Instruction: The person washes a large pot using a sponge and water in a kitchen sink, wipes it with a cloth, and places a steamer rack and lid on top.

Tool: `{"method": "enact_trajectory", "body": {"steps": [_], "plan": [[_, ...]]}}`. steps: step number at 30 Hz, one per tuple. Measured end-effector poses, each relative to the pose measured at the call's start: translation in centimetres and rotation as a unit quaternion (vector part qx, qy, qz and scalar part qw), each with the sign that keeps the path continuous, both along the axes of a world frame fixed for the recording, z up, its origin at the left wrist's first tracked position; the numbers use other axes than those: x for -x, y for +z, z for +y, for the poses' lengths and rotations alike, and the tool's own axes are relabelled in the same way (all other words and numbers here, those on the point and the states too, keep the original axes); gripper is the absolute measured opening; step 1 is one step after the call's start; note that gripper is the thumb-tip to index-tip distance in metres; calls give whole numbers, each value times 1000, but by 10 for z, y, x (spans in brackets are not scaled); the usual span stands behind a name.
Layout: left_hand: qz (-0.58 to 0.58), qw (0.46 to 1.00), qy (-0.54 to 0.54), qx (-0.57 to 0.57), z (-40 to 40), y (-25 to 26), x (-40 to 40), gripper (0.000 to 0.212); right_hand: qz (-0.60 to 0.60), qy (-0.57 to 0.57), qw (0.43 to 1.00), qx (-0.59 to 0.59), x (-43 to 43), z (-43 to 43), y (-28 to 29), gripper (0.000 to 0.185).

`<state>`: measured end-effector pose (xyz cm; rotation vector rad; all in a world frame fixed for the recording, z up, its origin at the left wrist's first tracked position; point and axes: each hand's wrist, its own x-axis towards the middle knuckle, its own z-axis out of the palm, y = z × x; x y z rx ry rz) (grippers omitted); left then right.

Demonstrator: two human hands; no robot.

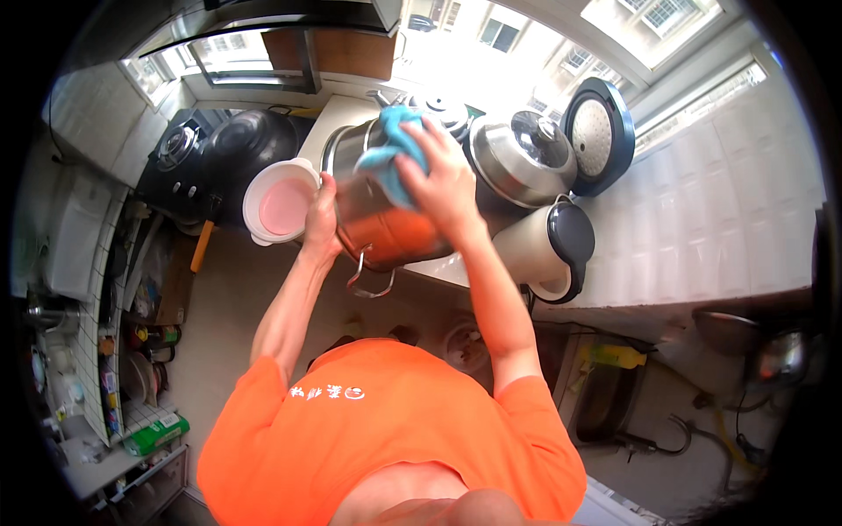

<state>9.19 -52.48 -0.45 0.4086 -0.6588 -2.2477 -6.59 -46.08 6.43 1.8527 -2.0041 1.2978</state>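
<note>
A large stainless steel pot (388, 237) lies tilted on its side over the counter's edge, a loop handle hanging at its near end. My left hand (321, 220) grips its rim at the left. Bunched under the fingers of my right hand (437, 174), a blue cloth (395, 154) presses against the pot's side; that hand is slightly blurred. Close to my left hand, a white plastic basin with a pink inside (284, 202) sits by the pot's rim. The pot's inside is hidden from view.
Right of the pot stand a lidded steel pot (520, 158), an appliance with a raised lid (597, 138) and a beige thermos jug (543, 253). A black wok (247, 148) rests on the stove at left. Beyond, a sink (608, 401) is at lower right.
</note>
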Motion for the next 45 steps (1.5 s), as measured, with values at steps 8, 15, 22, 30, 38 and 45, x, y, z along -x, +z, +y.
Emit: {"method": "enact_trajectory", "body": {"steps": [8, 15, 22, 30, 38, 45], "plan": [[53, 998, 11, -22, -9, -14, -26, 59, -342, -61, 932, -108, 55, 36, -75, 38], [-14, 1000, 16, 5, -16, -25, -29, 58, -100, 26, 994, -31, -29, 75, -46, 41], [-19, 999, -36, 22, -2, -31, -28, 55, -14, 16, 997, 74, 43, -2, -25, 28], [-13, 999, 32, 36, -7, -13, -36, 53, -238, -8, 971, -15, 16, 56, -120, 42], [-113, 981, 97, 124, 4, -45, -17, 58, 170, -20, 985, 7, -58, 67, -23, 63], [-127, 957, -22, 260, 10, -40, -33, 49, 165, 141, 961, -173, -18, -3, 25, 55]]}}
